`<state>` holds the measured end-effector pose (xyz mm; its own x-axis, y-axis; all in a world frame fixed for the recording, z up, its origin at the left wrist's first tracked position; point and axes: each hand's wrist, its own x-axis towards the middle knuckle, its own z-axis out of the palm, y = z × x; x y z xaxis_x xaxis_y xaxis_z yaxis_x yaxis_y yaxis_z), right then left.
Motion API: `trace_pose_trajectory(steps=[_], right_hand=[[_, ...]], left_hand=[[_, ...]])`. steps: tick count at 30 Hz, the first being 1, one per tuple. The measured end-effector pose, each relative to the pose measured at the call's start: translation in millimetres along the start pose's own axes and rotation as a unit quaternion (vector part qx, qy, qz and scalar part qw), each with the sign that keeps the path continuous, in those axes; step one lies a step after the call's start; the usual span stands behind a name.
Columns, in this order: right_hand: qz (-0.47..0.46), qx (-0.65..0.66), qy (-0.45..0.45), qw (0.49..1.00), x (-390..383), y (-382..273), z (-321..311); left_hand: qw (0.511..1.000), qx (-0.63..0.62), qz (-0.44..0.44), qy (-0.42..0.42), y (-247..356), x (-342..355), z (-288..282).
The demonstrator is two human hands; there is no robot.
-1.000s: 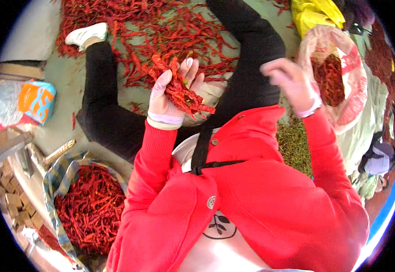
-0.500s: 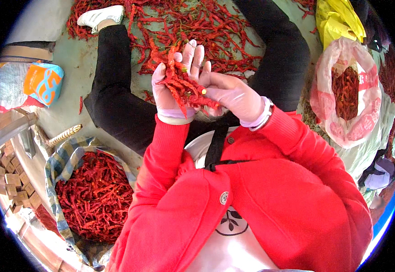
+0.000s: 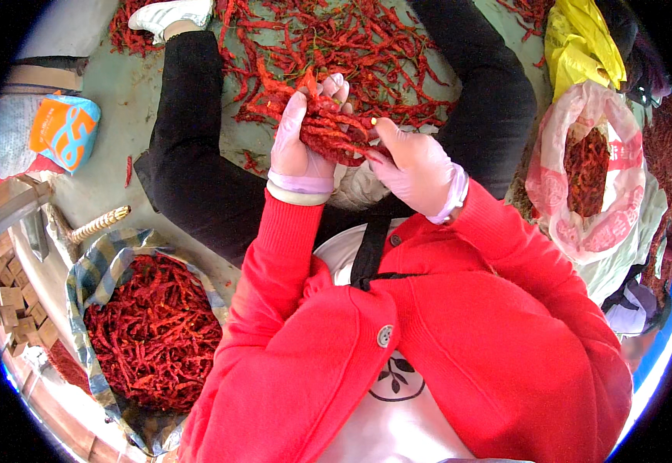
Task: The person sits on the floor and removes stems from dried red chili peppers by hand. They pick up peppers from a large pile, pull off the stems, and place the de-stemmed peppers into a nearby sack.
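Largest first: you are over a grey-green floor (image 3: pixel 124 116), with a broad spread of red peppers (image 3: pixel 336 38) lying between and beyond your black-trousered legs. At your left stands a checked sack (image 3: pixel 97 285), well filled with dried peppers (image 3: pixel 155 332). At your right is a pink-and-white plastic bag (image 3: pixel 544 185), its rim rolled back around more peppers, with a yellow bag (image 3: pixel 583 46) just behind it. The bunch of red peppers (image 3: pixel 328 131) is up in front of you, off the floor, lying crosswise with its ends fanned toward your right. Your gloved left hand (image 3: pixel 301 150) grasps it from the left side, thumb at the near edge and fingers behind. Change noted: your gloved right hand (image 3: pixel 421 170), well apart a second ago, is now at the bunch's right end, and the bunch lies flatter than half a second ago. Thumb and fingers meet the pepper ends there; I cannot tell whether they pinch one. Judgement: the work is now two-handed, left supporting, right picking through single ends. Smallest item: a pale stem tip (image 3: pixel 373 122) just beside your right thumb.
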<state>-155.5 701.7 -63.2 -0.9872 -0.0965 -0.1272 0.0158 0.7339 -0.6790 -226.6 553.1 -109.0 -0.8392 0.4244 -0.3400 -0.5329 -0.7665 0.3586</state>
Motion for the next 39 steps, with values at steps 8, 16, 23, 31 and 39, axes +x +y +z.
trace_pose_trajectory(steps=[8,16,23,31,39], right_hand=[[-0.002,0.27,-0.231,0.935,5.2,25.0,-44.9],[0.096,0.306,0.013,0.947,12.0,12.5,-32.6],[0.127,0.363,0.046,0.922,7.7,14.0,10.9],[0.09,0.46,0.119,0.875,6.3,20.4,8.9],[-0.195,0.027,0.057,0.979,15.6,35.0,-21.3]], left_hand=[[0.996,-0.045,-0.03,0.076,9.8,2.2,-9.8],[0.977,0.18,-0.108,0.034,-2.1,-19.9,-5.7],[0.977,0.202,-0.04,0.055,-15.2,-28.1,11.6],[0.971,0.227,-0.054,0.056,-18.7,-31.2,15.1],[0.945,0.297,-0.136,0.035,-6.0,-32.8,14.0]])
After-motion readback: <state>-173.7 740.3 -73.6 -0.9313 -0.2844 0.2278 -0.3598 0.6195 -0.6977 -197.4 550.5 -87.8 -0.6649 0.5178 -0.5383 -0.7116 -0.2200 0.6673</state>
